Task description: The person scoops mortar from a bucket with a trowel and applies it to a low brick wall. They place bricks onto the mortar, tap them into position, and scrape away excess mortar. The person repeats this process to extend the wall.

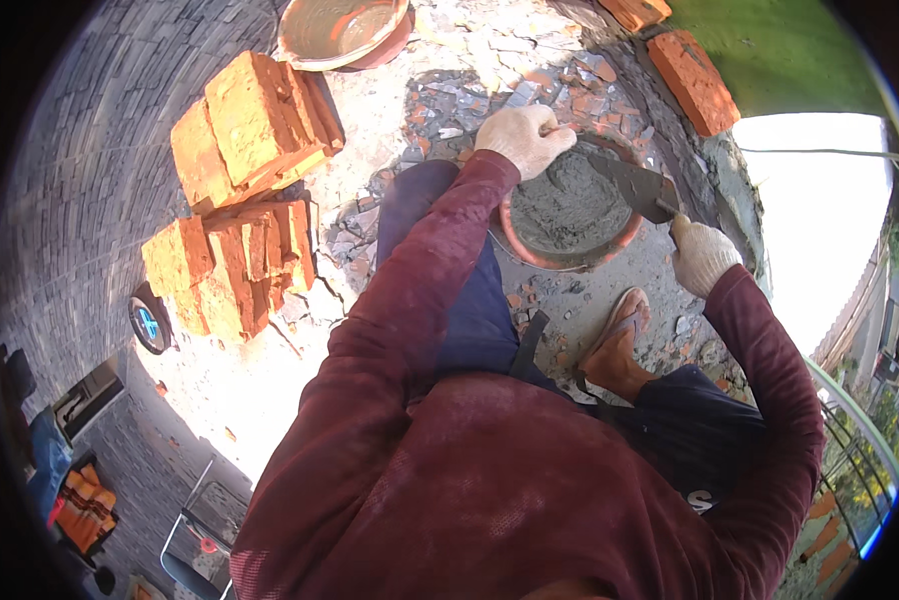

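A round orange-brown tub (pixel 513 243) of wet grey mortar (pixel 573 205) stands on the ground in front of me. My left hand (pixel 526 140), in a pale work glove, is closed at the tub's far left rim. Whatever its fingers hold, if anything, is hidden. In my gloved right hand (pixel 705 256) is the handle of a trowel (pixel 645 188). The grey blade reaches over the right side of the tub, above the mortar's edge.
Two stacks of orange bricks (pixel 255 130) (pixel 235 265) are on the left. Beyond them sits a shallow tub (pixel 345 30). Single bricks (pixel 694 82) line the wall edge at the far right. Broken rubble (pixel 365 215) covers the ground around the mortar tub. A tape roll (pixel 150 322) lies at left.
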`<state>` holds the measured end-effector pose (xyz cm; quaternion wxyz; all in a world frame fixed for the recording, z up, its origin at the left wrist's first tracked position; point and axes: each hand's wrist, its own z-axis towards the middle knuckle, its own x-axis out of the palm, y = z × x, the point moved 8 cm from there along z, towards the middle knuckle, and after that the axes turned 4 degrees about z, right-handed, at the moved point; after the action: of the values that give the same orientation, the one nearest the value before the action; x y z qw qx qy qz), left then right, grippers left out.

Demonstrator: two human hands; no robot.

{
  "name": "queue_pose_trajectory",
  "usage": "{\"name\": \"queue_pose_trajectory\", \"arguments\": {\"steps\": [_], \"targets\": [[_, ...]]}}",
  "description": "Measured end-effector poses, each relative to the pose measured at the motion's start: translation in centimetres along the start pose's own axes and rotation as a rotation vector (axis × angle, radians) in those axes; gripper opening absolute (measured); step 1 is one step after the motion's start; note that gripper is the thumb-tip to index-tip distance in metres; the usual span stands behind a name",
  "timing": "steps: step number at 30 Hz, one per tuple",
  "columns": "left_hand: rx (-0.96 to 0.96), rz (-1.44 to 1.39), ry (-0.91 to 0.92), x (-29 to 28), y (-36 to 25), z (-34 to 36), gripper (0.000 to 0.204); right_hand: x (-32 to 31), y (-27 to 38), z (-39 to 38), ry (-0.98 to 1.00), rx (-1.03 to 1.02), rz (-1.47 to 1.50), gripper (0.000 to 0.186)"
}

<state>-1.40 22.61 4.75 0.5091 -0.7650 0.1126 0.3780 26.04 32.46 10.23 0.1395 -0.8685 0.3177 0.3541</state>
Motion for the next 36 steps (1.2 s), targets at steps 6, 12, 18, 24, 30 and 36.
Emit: {"name": "queue_pose_trajectory", "arguments": {"steps": [6, 12, 18, 24, 30, 36], "targets": [[-0.138, 0.133, 0.041, -2.0, 4.8, -1.1, 0.053, 0.8, 7.2, 3.8, 0.271, -0.188, 0.304, 0.036], [0.171, 0.373, -1.084, -24.2, 4.4, -15.0, 0.084, -4.5, 11.5, 0.5, -0.133, -0.381, -0.207, 0.052], [-0.342, 1.018, -0.114, -38.9, 16.7, -24.5, 0.155, -8.6, 10.7, -8.3, -0.231, -0.515, 0.098, 0.044], [-0.293, 0.939, 0.128, -36.9, 23.3, -28.3, 0.162, -2.6, 13.0, -13.6, -0.073, -0.654, 0.156, 0.033], [-0.281, 0.940, -0.064, -39.0, 20.0, -25.7, 0.133, -3.4, 8.3, -15.5, -0.213, -0.659, 0.439, 0.043], [0.175, 0.283, -0.478, -39.3, 1.4, -21.5, 0.120, -12.0, 5.4, -11.8, -0.577, -0.691, 0.389, 0.056]]}}
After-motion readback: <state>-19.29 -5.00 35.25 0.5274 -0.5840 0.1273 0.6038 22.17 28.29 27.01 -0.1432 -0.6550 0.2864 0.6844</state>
